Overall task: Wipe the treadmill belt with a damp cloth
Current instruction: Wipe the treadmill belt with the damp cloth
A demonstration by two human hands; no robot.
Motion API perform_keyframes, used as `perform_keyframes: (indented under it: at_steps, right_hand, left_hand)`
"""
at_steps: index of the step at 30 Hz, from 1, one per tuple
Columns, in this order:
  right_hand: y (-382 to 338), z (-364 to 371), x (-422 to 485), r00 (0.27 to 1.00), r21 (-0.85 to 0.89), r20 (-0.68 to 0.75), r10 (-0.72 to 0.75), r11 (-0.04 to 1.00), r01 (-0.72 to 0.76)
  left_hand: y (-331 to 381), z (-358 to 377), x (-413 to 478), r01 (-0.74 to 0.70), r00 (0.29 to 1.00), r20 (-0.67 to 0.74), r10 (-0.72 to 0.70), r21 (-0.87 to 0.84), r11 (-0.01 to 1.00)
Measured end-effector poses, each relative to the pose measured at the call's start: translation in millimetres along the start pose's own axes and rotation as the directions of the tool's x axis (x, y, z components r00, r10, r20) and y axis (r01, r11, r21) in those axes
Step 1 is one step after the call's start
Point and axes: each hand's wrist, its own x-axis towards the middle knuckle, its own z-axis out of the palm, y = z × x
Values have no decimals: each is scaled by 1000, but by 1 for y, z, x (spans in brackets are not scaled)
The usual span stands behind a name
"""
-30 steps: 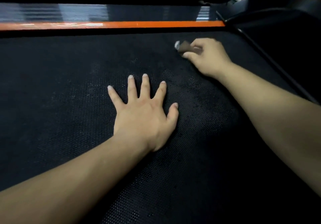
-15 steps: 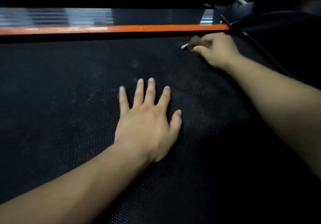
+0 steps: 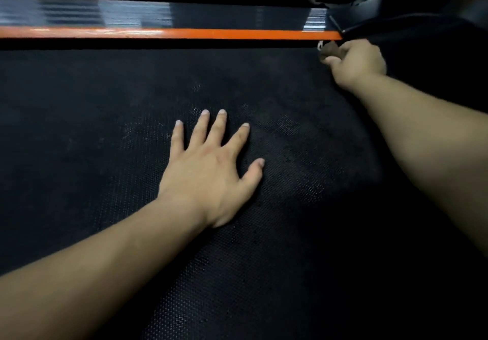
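The black textured treadmill belt [image 3: 105,134] fills most of the view. My left hand [image 3: 211,170] lies flat on its middle, palm down, fingers spread, holding nothing. My right hand [image 3: 356,61] is at the belt's far right corner, fingers closed around a small bunched brownish cloth [image 3: 330,49] with a pale edge. The cloth presses on the belt just below the orange strip, and most of it is hidden inside the fist.
An orange strip [image 3: 211,34] runs along the far edge of the belt, with a glossy black rail [image 3: 132,15] behind it. A dark side rail and frame parts [image 3: 435,49] rise at the far right, right beside my right hand.
My right hand has slid the cloth away from me and to the right, up to the orange strip at the belt's corner. My left hand has stayed flat in place.
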Motion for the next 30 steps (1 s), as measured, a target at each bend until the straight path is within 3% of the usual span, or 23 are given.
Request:
perform_keyframes:
  at_steps: [6, 11, 14, 18, 23, 25, 30]
  right_hand:
    - [14, -3, -61, 953, 94, 122, -279, 959, 269]
    - [23, -19, -53, 1000, 31, -12, -4, 1000, 4]
    - [10, -13, -94, 991, 64, 9, -137, 989, 136]
    - [18, -28, -146, 939, 61, 147, -311, 950, 305]
    - [33, -39, -125, 998, -17, -61, 13, 1000, -14]
    - [22, -37, -151, 999, -11, -43, 1, 1000, -2]
    - [22, -51, -219, 980, 26, 84, -181, 983, 179]
  left_hand:
    - [-2, 0, 0, 7, 1000, 0, -7, -13, 1000]
    - [-1, -2, -1, -6, 1000, 7, 6, -25, 1000]
    - [-1, -1, 0, -12, 1000, 19, 12, -27, 1000]
    - [-5, -1, 0, -41, 999, 15, 42, -41, 998]
    - [-8, -4, -3, -138, 989, 38, 141, -69, 988]
    - [-9, -4, -4, -151, 987, 43, 154, -65, 986]
    - [-9, -3, -5, -168, 985, 36, 170, -46, 985]
